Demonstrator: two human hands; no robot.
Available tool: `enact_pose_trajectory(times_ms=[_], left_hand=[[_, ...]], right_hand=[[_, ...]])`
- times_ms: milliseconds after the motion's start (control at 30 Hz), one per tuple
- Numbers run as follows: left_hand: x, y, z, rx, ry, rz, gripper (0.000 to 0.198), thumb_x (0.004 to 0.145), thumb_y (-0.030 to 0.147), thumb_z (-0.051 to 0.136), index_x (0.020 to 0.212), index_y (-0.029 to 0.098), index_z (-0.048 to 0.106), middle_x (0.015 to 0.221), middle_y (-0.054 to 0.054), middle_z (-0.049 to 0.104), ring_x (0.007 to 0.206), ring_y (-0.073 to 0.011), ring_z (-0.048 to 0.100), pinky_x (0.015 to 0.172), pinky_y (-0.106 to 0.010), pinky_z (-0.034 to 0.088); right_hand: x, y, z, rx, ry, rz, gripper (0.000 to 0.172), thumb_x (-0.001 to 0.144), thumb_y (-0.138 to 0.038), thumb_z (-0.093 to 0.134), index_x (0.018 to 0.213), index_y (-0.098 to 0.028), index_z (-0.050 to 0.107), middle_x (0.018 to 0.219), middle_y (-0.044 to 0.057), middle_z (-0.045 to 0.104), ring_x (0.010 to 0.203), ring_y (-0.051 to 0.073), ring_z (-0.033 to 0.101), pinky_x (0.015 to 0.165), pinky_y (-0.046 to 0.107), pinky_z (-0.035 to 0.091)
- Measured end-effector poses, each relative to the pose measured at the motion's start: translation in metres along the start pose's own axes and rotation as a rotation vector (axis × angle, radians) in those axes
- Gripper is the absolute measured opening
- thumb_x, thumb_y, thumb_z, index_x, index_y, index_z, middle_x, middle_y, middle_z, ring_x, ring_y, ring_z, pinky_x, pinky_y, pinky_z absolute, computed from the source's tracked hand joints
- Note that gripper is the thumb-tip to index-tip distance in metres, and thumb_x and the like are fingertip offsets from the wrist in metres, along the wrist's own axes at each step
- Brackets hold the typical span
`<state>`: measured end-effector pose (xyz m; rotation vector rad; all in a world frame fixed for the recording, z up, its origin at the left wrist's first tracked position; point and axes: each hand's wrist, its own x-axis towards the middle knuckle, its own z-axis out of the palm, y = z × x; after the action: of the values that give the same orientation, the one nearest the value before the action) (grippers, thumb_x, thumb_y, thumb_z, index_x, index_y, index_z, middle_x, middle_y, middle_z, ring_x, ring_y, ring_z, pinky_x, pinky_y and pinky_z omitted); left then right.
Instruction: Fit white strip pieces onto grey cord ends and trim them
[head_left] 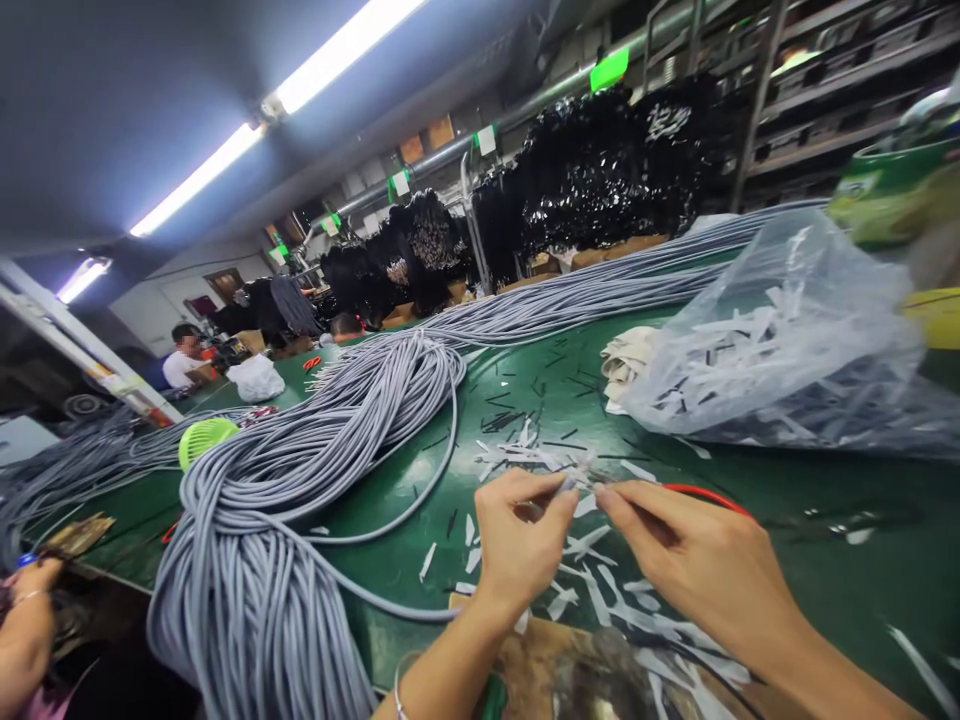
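Observation:
My left hand [517, 535] is pinched closed over the green table, a grey cable end [568, 484] between thumb and forefinger. A grey cable [390, 604] runs from the big bundle and passes under my left forearm. Close by, fingertips almost meeting the left ones, my right hand [686, 550] pinches something thin and pale at the cable's end; its exact kind is too small to make out. White scraps [600, 595] and short black pieces lie under and around both hands. Part of a red handle [709, 492] shows behind my right hand.
Coiled grey cables [300, 470] cover the table's left side and stretch toward the back. A clear plastic bag [787, 350] of white scraps stands at right, beside a pale cloth [626, 365]. Black cables [600, 180] hang behind. Other people are at left, one arm [30, 620] near.

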<state>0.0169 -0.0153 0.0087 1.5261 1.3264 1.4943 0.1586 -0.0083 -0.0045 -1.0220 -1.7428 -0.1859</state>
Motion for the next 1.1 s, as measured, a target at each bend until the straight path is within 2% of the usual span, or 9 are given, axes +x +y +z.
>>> enact_pose_trajectory(times_ms=[133, 267, 367, 500, 567, 667, 767, 900, 1100], left_hand=[[0.000, 0.000, 0.000, 0.066, 0.009, 0.077, 0.015, 0.072, 0.020, 0.068, 0.079, 0.017, 0.080, 0.065, -0.006, 0.067, 0.057, -0.0131, 0.056, 0.048, -0.021, 0.038], [-0.005, -0.002, 0.001, 0.178, 0.046, 0.225, 0.014, 0.075, 0.016, 0.067, 0.080, 0.016, 0.080, 0.062, -0.005, 0.065, 0.054, -0.0131, 0.054, 0.052, -0.023, 0.041], [-0.008, -0.003, 0.003, 0.252, 0.019, 0.290, 0.019, 0.077, 0.013, 0.062, 0.082, 0.015, 0.080, 0.061, -0.005, 0.063, 0.053, -0.0133, 0.053, 0.052, -0.023, 0.041], [0.000, -0.006, 0.003, 0.347, 0.010, 0.131, 0.018, 0.075, 0.010, 0.062, 0.077, 0.015, 0.079, 0.061, -0.004, 0.063, 0.055, -0.0143, 0.053, 0.054, -0.024, 0.041], [0.004, -0.006, 0.002, 0.325, 0.023, 0.038, 0.017, 0.077, 0.013, 0.061, 0.073, 0.014, 0.078, 0.061, -0.004, 0.063, 0.056, -0.0145, 0.052, 0.056, -0.025, 0.039], [0.005, -0.003, -0.001, 0.207, -0.024, 0.006, 0.028, 0.085, 0.024, 0.053, 0.074, 0.013, 0.077, 0.059, -0.002, 0.060, 0.054, -0.0129, 0.046, 0.054, -0.024, 0.036], [0.000, 0.002, -0.002, 0.123, -0.109, -0.001, 0.039, 0.088, 0.035, 0.049, 0.073, 0.011, 0.076, 0.054, 0.000, 0.050, 0.050, -0.0105, 0.037, 0.050, -0.023, 0.030], [-0.005, 0.006, -0.004, 0.094, -0.171, -0.017, 0.046, 0.089, 0.045, 0.049, 0.072, 0.010, 0.074, 0.050, 0.003, 0.037, 0.048, -0.0089, 0.028, 0.047, -0.023, 0.022], [-0.005, 0.007, -0.005, 0.047, -0.221, -0.038, 0.055, 0.087, 0.058, 0.050, 0.067, 0.010, 0.069, 0.051, 0.004, 0.033, 0.049, -0.0082, 0.026, 0.047, -0.023, 0.021]], right_hand=[[0.001, 0.000, 0.001, 0.054, -0.015, 0.028, 0.053, 0.098, -0.043, 0.037, 0.058, -0.021, 0.064, 0.045, -0.002, 0.059, 0.031, 0.009, 0.046, 0.037, 0.022, 0.037], [0.001, 0.001, 0.001, 0.097, -0.048, 0.034, 0.051, 0.098, -0.041, 0.039, 0.057, -0.021, 0.062, 0.042, -0.002, 0.058, 0.029, 0.009, 0.046, 0.034, 0.021, 0.036], [-0.003, -0.003, -0.001, 0.100, -0.009, -0.013, 0.044, 0.097, -0.034, 0.043, 0.061, -0.020, 0.062, 0.048, -0.001, 0.063, 0.033, 0.010, 0.051, 0.038, 0.021, 0.038], [-0.012, -0.015, -0.003, 0.299, 0.019, -0.278, 0.030, 0.095, -0.019, 0.047, 0.070, -0.021, 0.063, 0.053, -0.001, 0.065, 0.043, 0.010, 0.058, 0.048, 0.021, 0.043], [-0.014, -0.017, -0.003, 0.316, 0.025, -0.344, 0.028, 0.094, -0.016, 0.047, 0.073, -0.021, 0.063, 0.053, -0.002, 0.064, 0.043, 0.010, 0.058, 0.050, 0.022, 0.043], [-0.008, -0.008, -0.003, 0.079, 0.073, -0.214, 0.032, 0.097, -0.022, 0.045, 0.072, -0.019, 0.065, 0.059, 0.001, 0.069, 0.049, 0.012, 0.064, 0.052, 0.022, 0.044], [0.001, 0.004, -0.005, -0.110, 0.107, -0.090, 0.045, 0.100, -0.034, 0.038, 0.068, -0.020, 0.067, 0.058, 0.001, 0.071, 0.046, 0.013, 0.064, 0.045, 0.024, 0.042], [0.006, 0.007, -0.007, -0.098, 0.093, -0.061, 0.051, 0.101, -0.038, 0.035, 0.065, -0.021, 0.067, 0.058, 0.000, 0.071, 0.045, 0.012, 0.064, 0.044, 0.023, 0.042], [0.006, 0.004, -0.008, 0.010, 0.056, -0.094, 0.047, 0.100, -0.036, 0.040, 0.064, -0.021, 0.067, 0.057, 0.000, 0.070, 0.042, 0.011, 0.061, 0.044, 0.022, 0.042]])
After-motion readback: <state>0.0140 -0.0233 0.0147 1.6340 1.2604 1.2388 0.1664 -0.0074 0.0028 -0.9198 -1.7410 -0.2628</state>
